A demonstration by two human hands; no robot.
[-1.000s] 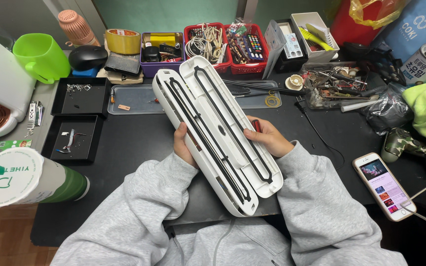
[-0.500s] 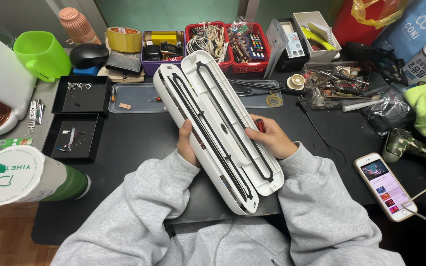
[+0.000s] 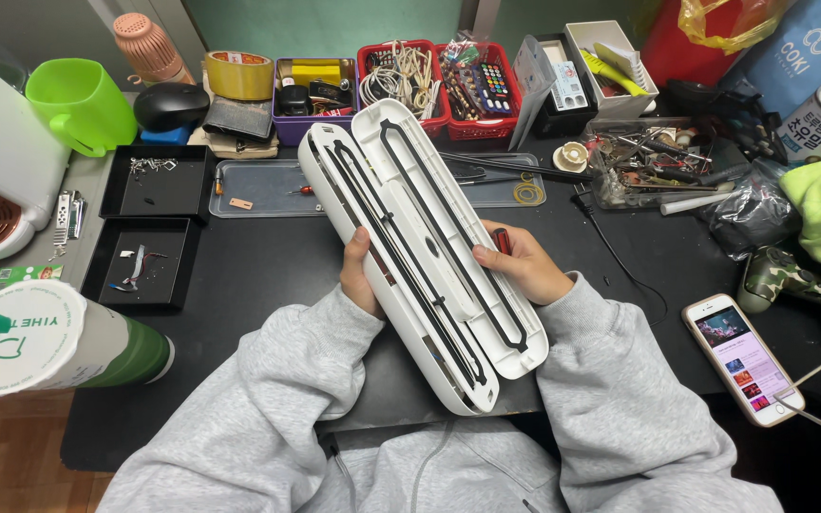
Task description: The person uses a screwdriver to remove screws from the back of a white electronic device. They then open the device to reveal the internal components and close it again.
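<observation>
Gripping the long white sealer (image 3: 420, 252) at mid-length — left hand (image 3: 361, 275) clasping one edge, right hand (image 3: 523, 271) the other, beside a red tool (image 3: 503, 240) — it looks stiff, light, smooth-shelled.

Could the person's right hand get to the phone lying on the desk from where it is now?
Probably yes, once it lets go. The right hand grips the long white device and a red-handled tool; the phone lies on that side, with bare desk between.
</observation>
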